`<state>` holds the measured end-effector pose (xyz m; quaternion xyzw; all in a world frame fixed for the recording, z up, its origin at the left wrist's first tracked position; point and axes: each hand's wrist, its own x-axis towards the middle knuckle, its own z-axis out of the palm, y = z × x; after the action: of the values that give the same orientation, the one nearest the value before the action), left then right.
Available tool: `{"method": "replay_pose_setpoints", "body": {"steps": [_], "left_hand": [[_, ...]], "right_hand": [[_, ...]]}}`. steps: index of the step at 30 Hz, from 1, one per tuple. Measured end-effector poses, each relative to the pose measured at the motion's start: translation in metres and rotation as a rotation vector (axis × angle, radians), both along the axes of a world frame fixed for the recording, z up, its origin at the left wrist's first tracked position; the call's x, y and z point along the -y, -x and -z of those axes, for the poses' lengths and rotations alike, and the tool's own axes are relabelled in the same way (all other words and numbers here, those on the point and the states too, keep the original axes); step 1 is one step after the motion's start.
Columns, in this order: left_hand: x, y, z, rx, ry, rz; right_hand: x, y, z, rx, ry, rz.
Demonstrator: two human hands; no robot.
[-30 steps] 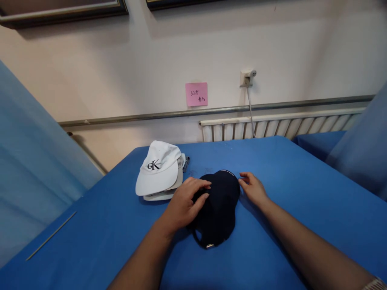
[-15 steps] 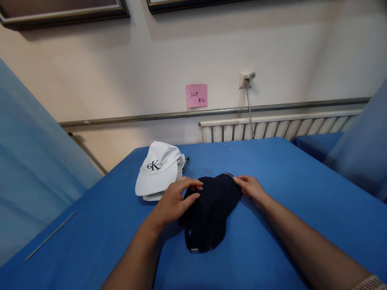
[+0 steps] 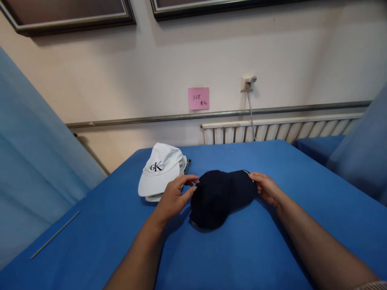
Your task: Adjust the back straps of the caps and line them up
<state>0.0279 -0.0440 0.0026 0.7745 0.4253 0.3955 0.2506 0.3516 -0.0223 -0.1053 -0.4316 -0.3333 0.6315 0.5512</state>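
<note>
A dark baseball cap lies on the blue-covered table in front of me, its brim pointing right. My right hand is closed on the end of the brim, thumb on top. At the crown's left side is my left hand, with thumb and forefinger apart and their tips at the cap's edge; I cannot tell whether they press on it. Beyond my left hand sits a white cap with black "CK" letters, stacked on at least one other light cap. The lower caps are mostly hidden.
The blue table reaches back to a white radiator and a metal rail. A thin stick lies at the left edge. Blue curtains hang at both sides. A pink note and a plugged-in socket are on the wall.
My right hand has taken hold of the brim and moved right. The dark cap has turned, its brim swinging from the far side to the right. The white cap stays in place.
</note>
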Motion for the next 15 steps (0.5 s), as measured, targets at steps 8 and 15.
{"method": "replay_pose_setpoints", "body": {"steps": [8,15], "left_hand": [[-0.015,-0.006,0.021,0.123,0.043,-0.202],[-0.016,-0.008,0.025,0.159,0.055,-0.262]], "right_hand": [[-0.009,-0.002,0.013,-0.063,-0.021,0.142],[0.006,0.017,0.0,-0.056,-0.015,-0.139]]}}
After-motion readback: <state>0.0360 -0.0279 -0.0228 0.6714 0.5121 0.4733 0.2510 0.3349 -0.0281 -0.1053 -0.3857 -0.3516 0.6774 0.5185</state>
